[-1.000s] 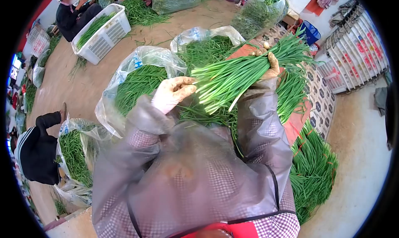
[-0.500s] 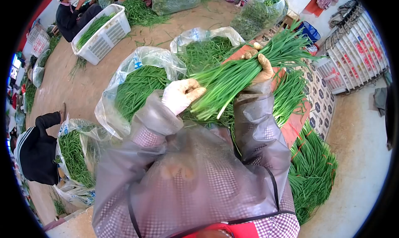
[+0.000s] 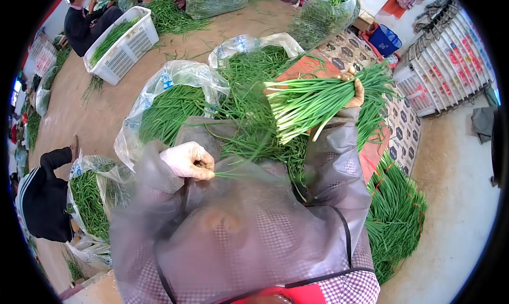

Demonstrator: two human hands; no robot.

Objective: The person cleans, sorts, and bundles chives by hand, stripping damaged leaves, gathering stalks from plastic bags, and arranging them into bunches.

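Note:
My right hand (image 3: 358,94), in a soiled glove, is wrapped round a thick bunch of chives (image 3: 310,103). Their pale cut ends point left and the green tips fan out to the right. Lower down, in front of my chest, my gloved left hand (image 3: 186,161) pinches a few thin green chive blades (image 3: 233,174), blurred and trailing right. Loose chives (image 3: 254,123) lie heaped across my lap, below the held bunch. More chives rest on a reddish board (image 3: 307,68) at my right, partly behind my right arm.
Open plastic bags of greens (image 3: 175,110) stand ahead and at the left. Tied bundles of chives (image 3: 395,224) are piled at my right. A white crate (image 3: 124,49) stands near a seated person (image 3: 87,23); another person (image 3: 45,198) bends at the left. Stacked white crates (image 3: 450,65) line the right wall.
My left hand has drawn away from the bunch, down and left, with a few blades. The bunch in my right hand has moved slightly right and its cut ends have turned more level.

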